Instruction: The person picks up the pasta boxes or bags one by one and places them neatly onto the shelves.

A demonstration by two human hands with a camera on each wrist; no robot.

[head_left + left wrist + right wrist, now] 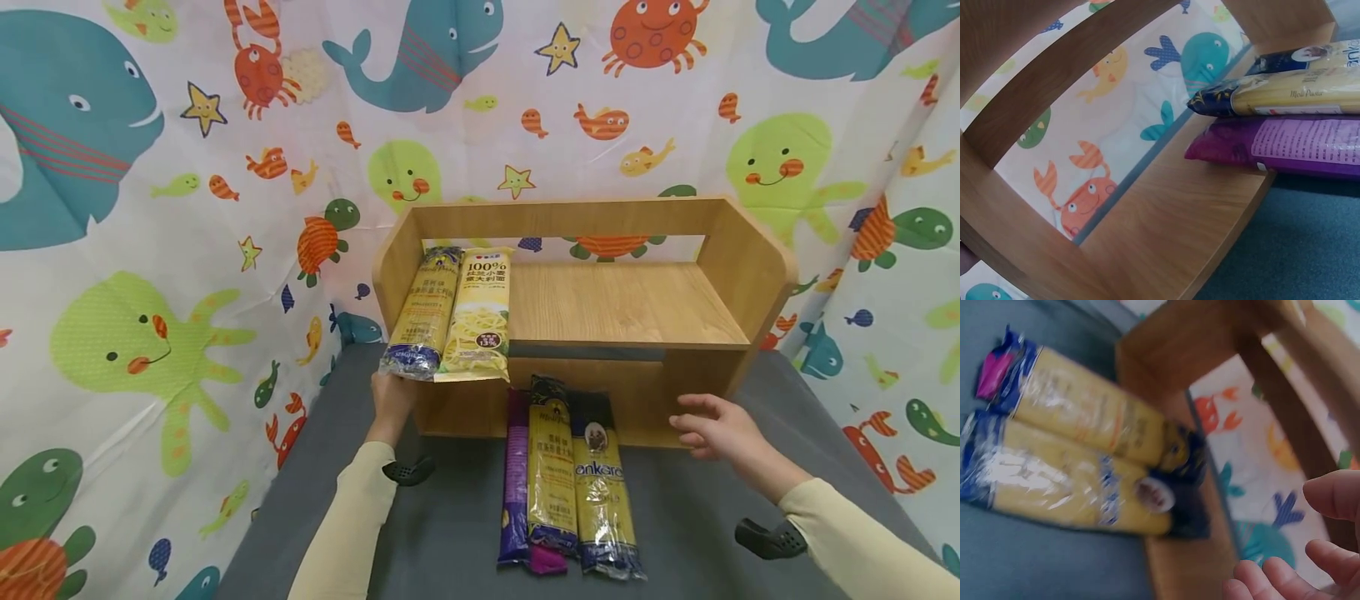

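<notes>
A two-tier wooden shelf (615, 304) stands before me. Side by side on its upper left lie a yellow and blue spaghetti packet (426, 312) and a cream-yellow pasta packet (476, 321). My left hand (393, 402) is at the shelf's left side, just below these packets, its fingers mostly hidden. Near the lower right side, my right hand (723, 429) holds nothing, fingers apart and slightly bent. Between the hands, a purple packet (516, 483), a yellow pasta packet (552, 475) and an "ankara" pasta packet (603, 492) lean on the lower tier's front edge.
A dark grey-blue table surface (450, 517) lies beneath the shelf. Behind and on both sides hangs a white curtain (480, 133) printed with sea animals. Black wrist straps (771, 540) sit on both wrists. Some pink material (547, 560) shows under the middle packet's lower end.
</notes>
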